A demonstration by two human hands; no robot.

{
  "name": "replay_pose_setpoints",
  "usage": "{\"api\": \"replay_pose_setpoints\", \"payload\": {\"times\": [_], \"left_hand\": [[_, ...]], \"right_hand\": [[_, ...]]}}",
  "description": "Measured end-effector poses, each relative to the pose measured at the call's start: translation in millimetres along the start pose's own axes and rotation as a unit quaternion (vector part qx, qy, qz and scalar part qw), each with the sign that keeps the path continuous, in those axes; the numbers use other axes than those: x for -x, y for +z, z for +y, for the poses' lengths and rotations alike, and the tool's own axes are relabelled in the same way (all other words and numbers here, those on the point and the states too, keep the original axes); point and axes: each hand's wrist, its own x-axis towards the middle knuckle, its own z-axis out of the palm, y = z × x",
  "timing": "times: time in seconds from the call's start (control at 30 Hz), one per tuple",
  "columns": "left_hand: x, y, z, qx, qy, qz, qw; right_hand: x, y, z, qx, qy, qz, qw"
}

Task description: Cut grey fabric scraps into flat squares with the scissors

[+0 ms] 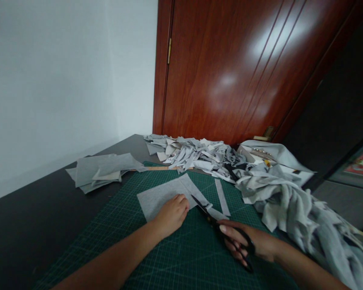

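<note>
A flat piece of light grey fabric lies on the green cutting mat. My left hand rests on its near edge with fingers curled, gripping and pressing the cloth. In my right hand is a pair of black-handled scissors, fingers through the loops. The blades sit at the right side of the fabric, where a narrow strip is partly cut away and curls beside them. Another cut strip lies separate on the mat, just to the right.
Stacked grey fabric pieces lie on the dark table at left. A heap of scraps sits at the back, before a wooden ruler. Crumpled grey cloth and a white box occupy the right, near the reddish door.
</note>
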Motion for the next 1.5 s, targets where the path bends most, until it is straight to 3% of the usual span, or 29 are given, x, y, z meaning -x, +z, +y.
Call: {"api": "replay_pose_setpoints", "payload": {"times": [0.27, 0.77, 1.03, 1.5], "left_hand": [[0.5, 3.8, -2.8, 0.012, 0.005, 0.020, 1.000], [1.6, 2.2, 0.8, -0.034, 0.008, 0.008, 0.999], [0.3, 4.0, -0.8, -0.010, -0.001, 0.016, 1.000], [0.3, 0.0, 2.2, 0.009, 0.004, 0.013, 1.000]], "right_hand": [[0.5, -2.3, 3.1, -0.010, 0.004, 0.006, 1.000], [-1.3, -1.8, 3.5, -0.003, 0.012, 0.028, 1.000], [-0.4, -7.5, -1.3, 0.023, 0.024, -0.015, 0.999], [-32.6, -8.1, -13.5, -0.025, 0.035, -0.029, 0.999]]}}
